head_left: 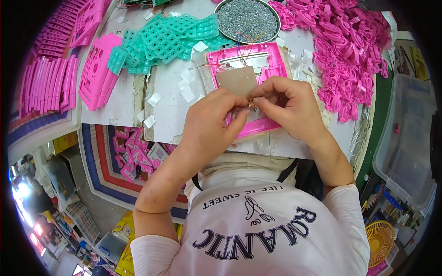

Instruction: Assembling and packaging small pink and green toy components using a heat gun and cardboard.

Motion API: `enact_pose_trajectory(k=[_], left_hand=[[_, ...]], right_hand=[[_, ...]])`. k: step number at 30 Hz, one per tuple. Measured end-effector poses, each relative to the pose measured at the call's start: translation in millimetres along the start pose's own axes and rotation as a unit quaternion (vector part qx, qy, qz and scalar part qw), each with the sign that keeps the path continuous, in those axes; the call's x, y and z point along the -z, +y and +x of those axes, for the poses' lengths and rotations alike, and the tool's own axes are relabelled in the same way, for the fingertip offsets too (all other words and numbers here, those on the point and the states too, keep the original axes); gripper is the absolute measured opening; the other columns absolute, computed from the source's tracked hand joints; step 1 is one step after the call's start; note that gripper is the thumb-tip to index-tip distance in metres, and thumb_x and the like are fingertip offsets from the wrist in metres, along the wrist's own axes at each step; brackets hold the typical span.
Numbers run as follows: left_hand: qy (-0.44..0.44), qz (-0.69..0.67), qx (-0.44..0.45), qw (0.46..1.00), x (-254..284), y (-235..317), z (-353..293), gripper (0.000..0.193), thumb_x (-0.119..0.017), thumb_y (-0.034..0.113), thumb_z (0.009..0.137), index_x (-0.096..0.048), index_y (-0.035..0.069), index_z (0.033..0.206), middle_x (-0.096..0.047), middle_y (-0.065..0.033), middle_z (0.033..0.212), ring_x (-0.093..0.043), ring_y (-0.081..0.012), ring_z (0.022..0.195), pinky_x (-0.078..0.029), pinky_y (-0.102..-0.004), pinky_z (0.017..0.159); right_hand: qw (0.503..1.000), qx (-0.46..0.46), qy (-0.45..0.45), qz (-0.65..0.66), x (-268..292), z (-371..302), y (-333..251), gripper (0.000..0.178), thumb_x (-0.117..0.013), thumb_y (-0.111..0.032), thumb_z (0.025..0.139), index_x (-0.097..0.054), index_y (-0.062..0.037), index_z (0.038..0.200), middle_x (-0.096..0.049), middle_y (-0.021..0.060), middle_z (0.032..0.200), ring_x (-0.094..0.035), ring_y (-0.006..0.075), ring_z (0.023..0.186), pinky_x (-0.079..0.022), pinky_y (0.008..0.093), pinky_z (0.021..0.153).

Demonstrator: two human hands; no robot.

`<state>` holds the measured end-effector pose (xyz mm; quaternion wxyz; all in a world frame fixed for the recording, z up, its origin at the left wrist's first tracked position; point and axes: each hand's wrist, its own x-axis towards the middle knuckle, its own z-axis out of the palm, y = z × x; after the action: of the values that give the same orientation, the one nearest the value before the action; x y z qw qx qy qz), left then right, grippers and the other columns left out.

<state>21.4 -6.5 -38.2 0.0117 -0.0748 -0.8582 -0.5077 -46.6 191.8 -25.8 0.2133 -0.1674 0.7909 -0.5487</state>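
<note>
Both hands are brought together over the middle of the table [170, 115], fingertips meeting above a pink frame [269, 53]. Left hand [209, 122] is curled, its thumb and forefinger pinched toward a small metal part [252, 103] that is seen between the two hands; which fingers actually grip it cannot be told, as it is mostly hidden. Right hand [285, 106] is likewise closed into a pinch, its fingertips pressed against the same small part and against the left fingertips. A brown board [237, 80] is held or propped just behind the fingertips, its lower edge covered by the hands, its upper part lying over the frame's opening. Thin coloured wires [244, 43] are seen running from the board's top edge across the frame. The frame is laid flat on the table, its near edge showing below the left hand. A round tray of screws [247, 18] is placed just beyond the frame. Teal keypad mats [168, 39] are heaped to the left of the tray, and small white slips [186, 87] are scattered between the mats and the frame. A large heap of pink parts [343, 50] is spread along the right side of the table, and pink panels [94, 71] are stacked at the far left. A clear bin [407, 133] is seen off the table's right edge.
</note>
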Motion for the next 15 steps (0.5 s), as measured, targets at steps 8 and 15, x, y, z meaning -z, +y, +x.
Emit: enact_pose_trajectory(k=[8,15], left_hand=[[-0.004,-0.034,-0.038,0.999,-1.2,-5.5,1.9,0.012,-0.072,-0.003,0.086,-0.07,-0.001,0.098,-0.066,-0.0062,0.087,-0.056,-0.0112,0.066,-0.043,-0.0249,0.057],[-0.023,-0.023,0.003,0.999,0.0,3.8,3.9,0.009,-0.074,0.002,0.086,-0.07,0.0,0.094,-0.066,-0.0082,0.084,-0.061,-0.0182,0.067,-0.049,-0.0303,0.06]], right_hand=[[0.994,-0.066,-0.026,0.081,4.0,-0.3,6.8,0.012,-0.075,-0.005,0.087,-0.073,0.0023,0.097,-0.068,-0.001,0.073,-0.057,0.002,0.063,-0.046,0.0206,0.057],[0.992,-0.064,-0.047,0.094,4.4,-2.6,3.1,0.01,-0.074,-0.004,0.088,-0.073,0.0022,0.096,-0.068,-0.0008,0.075,-0.057,0.002,0.065,-0.046,0.0201,0.058]])
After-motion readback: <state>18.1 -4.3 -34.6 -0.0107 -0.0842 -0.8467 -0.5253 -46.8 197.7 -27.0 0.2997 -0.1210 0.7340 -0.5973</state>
